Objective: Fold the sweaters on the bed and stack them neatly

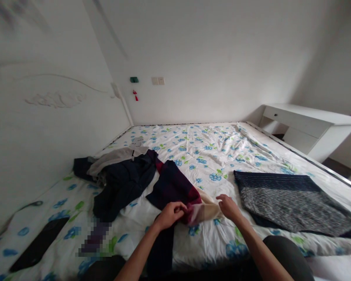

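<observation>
A navy, maroon and cream garment (179, 183) lies crumpled on the floral bed sheet (193, 148) in front of me. My left hand (171, 214) is closed, its fingers pinching the maroon part near the garment's lower end. Beside the cream part, on its right, my right hand (228, 207) has its index finger stretched out; whether it touches the cloth I cannot tell. One navy piece (160, 249) hangs toward the bed's front edge below my left hand.
Dark and grey clothes (123, 175) are heaped at the left. A grey and navy garment (286, 203) lies flat at the right. A black flat object (39, 244) rests at the lower left. A white desk (304, 125) stands beyond the bed's right edge.
</observation>
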`<state>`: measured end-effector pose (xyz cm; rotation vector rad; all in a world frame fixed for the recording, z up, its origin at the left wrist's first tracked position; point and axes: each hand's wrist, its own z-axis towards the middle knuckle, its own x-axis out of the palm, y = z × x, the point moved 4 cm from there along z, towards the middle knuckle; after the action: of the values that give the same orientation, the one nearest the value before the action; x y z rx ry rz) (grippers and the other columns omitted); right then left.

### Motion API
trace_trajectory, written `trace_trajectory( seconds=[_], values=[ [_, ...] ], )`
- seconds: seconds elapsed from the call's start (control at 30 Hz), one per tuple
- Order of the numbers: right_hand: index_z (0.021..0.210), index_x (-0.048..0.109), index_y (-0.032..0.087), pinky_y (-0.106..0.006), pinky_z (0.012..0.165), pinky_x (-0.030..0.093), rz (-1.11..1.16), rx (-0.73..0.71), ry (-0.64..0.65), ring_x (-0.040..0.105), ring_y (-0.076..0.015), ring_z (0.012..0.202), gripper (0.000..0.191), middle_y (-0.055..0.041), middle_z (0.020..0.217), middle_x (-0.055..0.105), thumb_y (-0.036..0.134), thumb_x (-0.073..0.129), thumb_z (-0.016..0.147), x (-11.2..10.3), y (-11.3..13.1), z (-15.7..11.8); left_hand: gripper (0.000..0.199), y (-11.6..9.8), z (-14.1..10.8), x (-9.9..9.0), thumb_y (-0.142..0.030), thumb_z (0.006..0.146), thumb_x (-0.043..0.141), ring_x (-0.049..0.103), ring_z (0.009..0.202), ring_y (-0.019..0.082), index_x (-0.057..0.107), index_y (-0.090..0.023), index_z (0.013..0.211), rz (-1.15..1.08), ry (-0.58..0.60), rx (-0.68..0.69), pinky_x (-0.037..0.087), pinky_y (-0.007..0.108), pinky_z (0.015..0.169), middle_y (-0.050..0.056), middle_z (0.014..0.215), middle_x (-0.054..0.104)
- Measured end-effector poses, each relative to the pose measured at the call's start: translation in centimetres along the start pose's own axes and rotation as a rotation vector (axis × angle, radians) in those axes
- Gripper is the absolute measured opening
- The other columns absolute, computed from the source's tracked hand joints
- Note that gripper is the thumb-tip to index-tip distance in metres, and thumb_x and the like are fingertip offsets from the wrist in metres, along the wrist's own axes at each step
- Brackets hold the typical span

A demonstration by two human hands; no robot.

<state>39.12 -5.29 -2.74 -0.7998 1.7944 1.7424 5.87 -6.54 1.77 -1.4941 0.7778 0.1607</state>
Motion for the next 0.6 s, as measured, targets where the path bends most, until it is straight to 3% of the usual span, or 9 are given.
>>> trace_trajectory(
  seconds=[0.1,0.17,0.23,0.3,0.37,0.43,0.47,0.53,0.6],
  values=[
    [0.144,0.081,0.022,-0.047,0.110,0.057,0.239,-0.087,0.219,0.078,-0.0351,0.125,0.054,-0.0167,0.143,0.081,0.049,0.071,0.099,2.5,2.2,-0.7,0.041,-2.0,-1.9,7.3,-0.056,0.082,0.087,0.073,0.081,0.022,0.092,-0.023,0.105,-0.243,0.571,0.078,0.057,0.032,0.081,0.003,0.088,0.082],
    [0.145,0.080,0.024,-0.050,0.113,0.056,0.199,-0.160,0.387,0.075,-0.0395,0.130,0.070,-0.0156,0.144,0.080,0.051,0.089,0.081,4.9,3.4,-2.0,0.051,-2.3,-3.5,10.9,-0.067,0.073,0.095,0.077,0.086,0.025,0.093,-0.026,0.105,-0.269,0.923,0.094,0.060,0.035,0.084,0.003,0.093,0.084],
    [0.138,0.082,0.025,-0.053,0.114,0.053,0.017,-0.207,0.396,0.072,-0.0432,0.133,0.072,-0.0160,0.145,0.079,0.035,0.096,0.068,6.5,4.1,-3.1,0.057,-2.1,-4.0,11.8,-0.071,0.069,0.098,0.079,0.086,0.027,0.093,-0.027,0.104,-0.287,1.046,0.072,0.062,0.037,0.084,0.003,0.092,0.084],
    [0.126,0.083,0.025,-0.051,0.107,0.053,-0.119,-0.182,0.327,0.074,-0.0408,0.125,0.055,-0.0144,0.135,0.081,0.022,0.087,0.071,7.1,4.3,-3.4,0.051,-1.6,-2.8,10.3,-0.067,0.073,0.096,0.078,0.085,0.025,0.092,-0.025,0.103,-0.335,0.890,0.021,0.062,0.036,0.083,0.003,0.090,0.083],
    [0.114,0.083,0.025,-0.043,0.098,0.053,-0.095,-0.133,0.282,0.077,-0.0341,0.112,0.040,-0.0098,0.117,0.084,0.016,0.078,0.075,6.8,4.5,-3.0,0.041,-1.0,-0.9,7.0,-0.057,0.083,0.090,0.076,0.085,0.022,0.090,-0.024,0.107,-0.380,0.548,-0.017,0.062,0.034,0.086,0.003,0.091,0.082],
    [0.101,0.081,0.024,-0.037,0.091,0.053,0.105,-0.075,0.258,0.075,-0.0275,0.099,0.023,-0.0050,0.098,0.082,0.022,0.079,0.078,6.0,4.8,-2.3,0.042,-0.6,0.5,3.8,-0.048,0.086,0.085,0.077,0.092,0.022,0.087,-0.023,0.120,-0.369,0.216,-0.009,0.062,0.036,0.092,0.006,0.103,0.084],
    [0.097,0.079,0.023,-0.034,0.086,0.052,0.265,-0.040,0.252,0.073,-0.0246,0.092,0.017,-0.0033,0.091,0.079,0.029,0.082,0.081,5.6,5.0,-2.0,0.048,-0.7,0.8,2.6,-0.045,0.086,0.084,0.078,0.101,0.024,0.085,-0.024,0.130,-0.343,0.107,0.016,0.063,0.039,0.097,0.008,0.114,0.084],
    [0.094,0.077,0.022,-0.030,0.077,0.051,0.642,0.037,0.269,0.067,-0.0193,0.082,0.027,-0.0014,0.085,0.074,0.048,0.084,0.087,5.2,5.5,-1.8,0.065,-1.1,0.9,1.9,-0.040,0.086,0.085,0.076,0.126,0.029,0.077,-0.027,0.149,-0.286,0.045,0.093,0.060,0.047,0.113,0.013,0.143,0.080],
    [0.105,0.078,0.023,-0.027,0.072,0.051,0.993,0.082,0.331,0.066,-0.0160,0.079,0.042,-0.0018,0.092,0.076,0.061,0.084,0.090,5.0,6.3,-2.2,0.074,-1.8,0.4,2.4,-0.040,0.091,0.084,0.068,0.147,0.032,0.068,-0.031,0.162,-0.279,0.070,0.169,0.054,0.052,0.126,0.014,0.166,0.068]
  ],
)
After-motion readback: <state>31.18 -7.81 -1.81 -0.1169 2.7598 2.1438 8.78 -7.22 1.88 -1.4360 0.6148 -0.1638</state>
